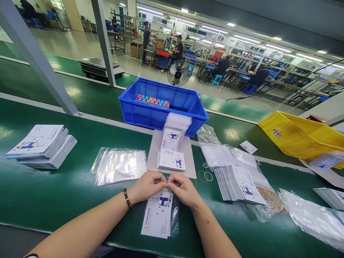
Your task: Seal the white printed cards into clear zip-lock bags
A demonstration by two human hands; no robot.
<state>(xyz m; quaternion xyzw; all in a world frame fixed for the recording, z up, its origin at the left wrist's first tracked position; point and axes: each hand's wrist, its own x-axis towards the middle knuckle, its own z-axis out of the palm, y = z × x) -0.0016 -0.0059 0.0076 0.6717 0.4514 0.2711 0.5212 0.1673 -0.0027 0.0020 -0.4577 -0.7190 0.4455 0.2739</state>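
Note:
My left hand (151, 186) and my right hand (184, 190) meet at the top edge of a clear plastic bag (174, 218), thumbs and forefingers pinched on it. Inside lies a white printed booklet (157, 218) with a purple picture, its lower end toward me. Just beyond my hands, a small stack of booklets (170, 160) rests on a grey cardboard sheet (190, 161). Left of them is a pile of flat clear bags (122, 165). To the right, a fanned stack of booklets (239, 186) lies partly on plastic bags.
A blue bin (161, 116) stands behind the cardboard, and a yellow bin (301, 139) at right. A tall booklet stack (40, 145) sits far left. Rubber bands (205, 175) lie right of my hands. More plastic bags (311, 215) cover the right side. A grey post (40, 61) rises at left.

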